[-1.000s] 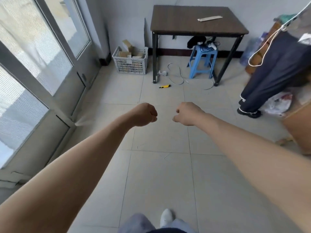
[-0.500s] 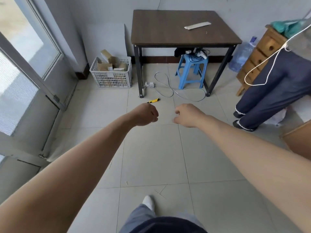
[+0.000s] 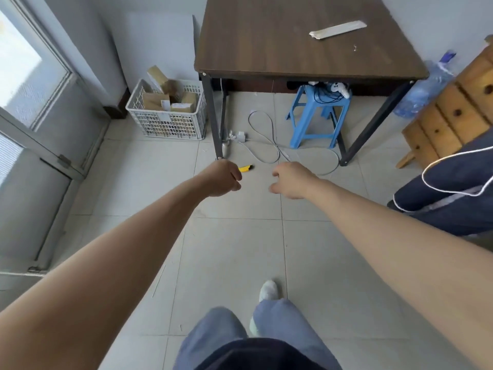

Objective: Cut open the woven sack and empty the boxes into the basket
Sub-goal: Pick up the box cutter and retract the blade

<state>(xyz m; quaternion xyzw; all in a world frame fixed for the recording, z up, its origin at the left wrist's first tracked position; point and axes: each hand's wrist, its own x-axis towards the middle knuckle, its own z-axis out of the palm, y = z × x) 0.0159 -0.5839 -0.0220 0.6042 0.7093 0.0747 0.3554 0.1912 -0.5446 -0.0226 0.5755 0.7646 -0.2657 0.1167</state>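
Two bare forearms are stretched forward over a pale grey tiled floor [image 3: 234, 249]. The left hand [image 3: 224, 181] is seen as a closed fist with nothing held in it. The right hand [image 3: 292, 181] is loosely curled, thumb apart from the fingers, and is likewise empty. A small yellow utility knife with a black tip [image 3: 247, 168] lies on the floor just beyond the left hand, partly hidden by the knuckles; no contact with it can be made out. A white plastic lattice basket [image 3: 170, 126] stands against the wall, beside the leg of a dark brown wooden table [image 3: 293, 49], and several brown cardboard boxes [image 3: 156, 101] are already piled inside it, one sticking up above the rim. No woven sack is in view, so where it is and whether it has been cut cannot be told. It is judged that either the knife is about to be fetched for the cutting, or the boxes in the basket are those already emptied; which of the two holds cannot be settled from this view.
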